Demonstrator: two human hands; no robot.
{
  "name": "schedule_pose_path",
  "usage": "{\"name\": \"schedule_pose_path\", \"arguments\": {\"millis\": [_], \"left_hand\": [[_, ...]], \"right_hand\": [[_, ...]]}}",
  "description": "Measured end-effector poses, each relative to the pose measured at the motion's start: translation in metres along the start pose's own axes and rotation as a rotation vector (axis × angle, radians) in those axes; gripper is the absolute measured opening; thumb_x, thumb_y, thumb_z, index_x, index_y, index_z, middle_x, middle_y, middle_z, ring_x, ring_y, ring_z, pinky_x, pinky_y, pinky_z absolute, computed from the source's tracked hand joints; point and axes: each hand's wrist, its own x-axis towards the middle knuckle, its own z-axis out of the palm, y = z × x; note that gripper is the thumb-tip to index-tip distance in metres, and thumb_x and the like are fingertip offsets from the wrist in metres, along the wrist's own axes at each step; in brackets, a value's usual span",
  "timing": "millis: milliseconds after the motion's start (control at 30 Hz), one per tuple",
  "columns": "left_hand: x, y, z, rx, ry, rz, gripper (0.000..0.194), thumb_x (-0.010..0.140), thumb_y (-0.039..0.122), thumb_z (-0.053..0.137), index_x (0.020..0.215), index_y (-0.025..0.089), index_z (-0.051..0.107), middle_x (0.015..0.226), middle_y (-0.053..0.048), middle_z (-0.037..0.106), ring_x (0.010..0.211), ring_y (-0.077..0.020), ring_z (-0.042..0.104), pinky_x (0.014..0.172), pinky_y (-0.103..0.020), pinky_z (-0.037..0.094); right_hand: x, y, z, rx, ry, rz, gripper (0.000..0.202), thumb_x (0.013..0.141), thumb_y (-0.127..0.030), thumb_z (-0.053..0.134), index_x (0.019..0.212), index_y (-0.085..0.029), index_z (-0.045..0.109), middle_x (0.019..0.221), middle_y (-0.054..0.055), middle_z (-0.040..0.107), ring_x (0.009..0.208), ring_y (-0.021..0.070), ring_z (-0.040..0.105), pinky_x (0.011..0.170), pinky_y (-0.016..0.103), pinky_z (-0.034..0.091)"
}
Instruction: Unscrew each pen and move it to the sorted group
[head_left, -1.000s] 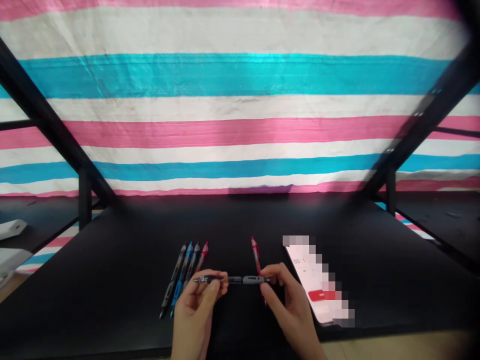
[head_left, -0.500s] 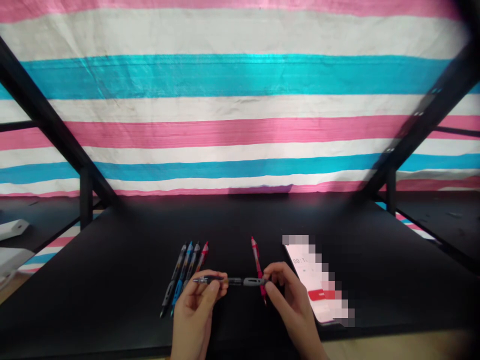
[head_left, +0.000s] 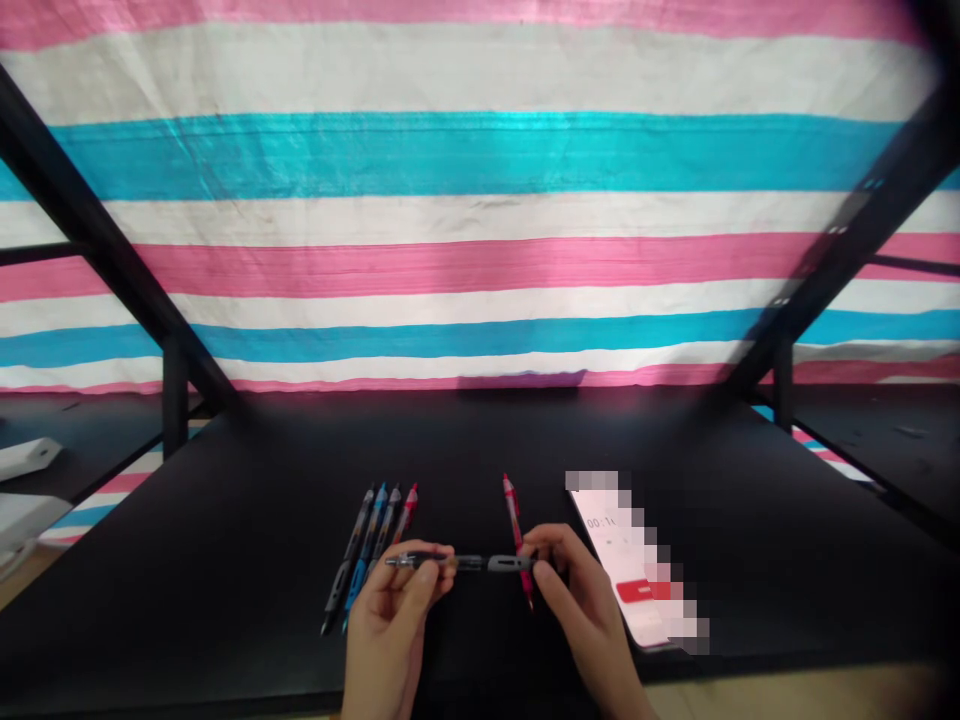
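Note:
A black and grey click pen lies level between my two hands, above the table. My left hand is closed on its dark grip, and the tip pokes out to the left. With thumb and fingers, my right hand pinches the button end at the right. Beneath the pen's grey clip part, a red pen rests on the table. Left of my left hand lies a row of pens: a black pen, a blue pen, another dark pen and a second red pen, their lower parts partly hidden by my hand.
A phone with a timer on its screen, partly pixelated, lies right of my right hand. The black table has dark frame bars rising at both sides. Striped sheeting hangs behind. White objects sit at the far left.
My right fingers have shifted very slightly at the pen's button end. The pen and my left hand stay where they were.

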Motion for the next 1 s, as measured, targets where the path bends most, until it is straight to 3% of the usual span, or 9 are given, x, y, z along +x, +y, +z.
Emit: {"name": "schedule_pose_path", "arguments": {"millis": [100, 200, 367, 467, 567, 733, 1000], "left_hand": [[-0.001, 0.001, 0.001, -0.001, -0.003, 0.0, 0.038, 0.06, 0.042, 0.094, 0.082, 0.017, 0.076, 0.084, -0.007, 0.078, 0.077, -0.0189, 0.073, 0.073, -0.025, 0.06], [-0.001, 0.002, 0.001, -0.001, -0.004, 0.004, 0.038, 0.059, 0.043, 0.094, 0.081, 0.017, 0.076, 0.083, -0.007, 0.077, 0.077, -0.0189, 0.073, 0.072, -0.025, 0.06], [0.0, -0.001, 0.0, -0.007, -0.007, 0.004, 0.036, 0.061, 0.043, 0.093, 0.081, 0.018, 0.076, 0.084, -0.006, 0.077, 0.077, -0.0179, 0.073, 0.072, -0.024, 0.06], [0.001, -0.001, 0.0, -0.003, -0.006, 0.008, 0.037, 0.06, 0.043, 0.094, 0.082, 0.018, 0.077, 0.085, -0.006, 0.077, 0.077, -0.0175, 0.073, 0.071, -0.022, 0.059], [0.001, -0.001, 0.0, -0.004, -0.003, 0.003, 0.039, 0.06, 0.044, 0.094, 0.082, 0.017, 0.077, 0.085, -0.007, 0.077, 0.078, -0.0171, 0.072, 0.071, -0.022, 0.059], [0.0, -0.001, 0.0, -0.045, 0.03, 0.004, 0.039, 0.057, 0.043, 0.095, 0.08, 0.018, 0.077, 0.082, -0.005, 0.076, 0.074, -0.0158, 0.071, 0.071, -0.022, 0.059], [-0.001, -0.003, -0.002, -0.074, 0.042, 0.06, 0.031, 0.064, 0.041, 0.092, 0.08, 0.018, 0.078, 0.087, -0.004, 0.073, 0.074, -0.0153, 0.07, 0.071, -0.023, 0.061]], "right_hand": [[-0.001, 0.0, 0.001, -0.012, -0.007, 0.016, 0.02, 0.097, -0.037, 0.058, 0.085, -0.022, 0.065, 0.078, 0.001, 0.061, 0.073, 0.0182, 0.059, 0.068, 0.028, 0.047], [-0.001, 0.0, 0.001, 0.009, 0.013, -0.011, 0.017, 0.094, -0.037, 0.062, 0.101, -0.023, 0.067, 0.088, 0.003, 0.068, 0.082, 0.0204, 0.062, 0.075, 0.029, 0.048], [0.0, 0.001, 0.0, 0.003, -0.033, 0.052, 0.026, 0.098, -0.042, 0.058, 0.082, -0.022, 0.064, 0.071, 0.0, 0.062, 0.067, 0.017, 0.058, 0.062, 0.026, 0.044], [0.0, 0.001, 0.001, 0.023, -0.017, 0.053, 0.022, 0.096, -0.042, 0.06, 0.094, -0.022, 0.068, 0.075, 0.001, 0.065, 0.07, 0.0178, 0.06, 0.063, 0.026, 0.045], [0.0, 0.001, 0.002, 0.034, -0.045, 0.081, 0.026, 0.098, -0.043, 0.059, 0.086, -0.021, 0.068, 0.07, 0.001, 0.064, 0.065, 0.0166, 0.059, 0.059, 0.026, 0.044], [-0.004, 0.008, 0.001, 0.134, 0.096, 0.069, 0.02, 0.09, -0.04, 0.07, 0.097, -0.022, 0.07, 0.076, 0.003, 0.07, 0.069, 0.0189, 0.064, 0.064, 0.027, 0.051], [-0.003, 0.031, -0.007, 0.361, 0.279, 0.034, 0.017, 0.082, -0.035, 0.078, 0.09, -0.021, 0.07, 0.073, 0.002, 0.067, 0.066, 0.0185, 0.065, 0.06, 0.028, 0.051]]}}
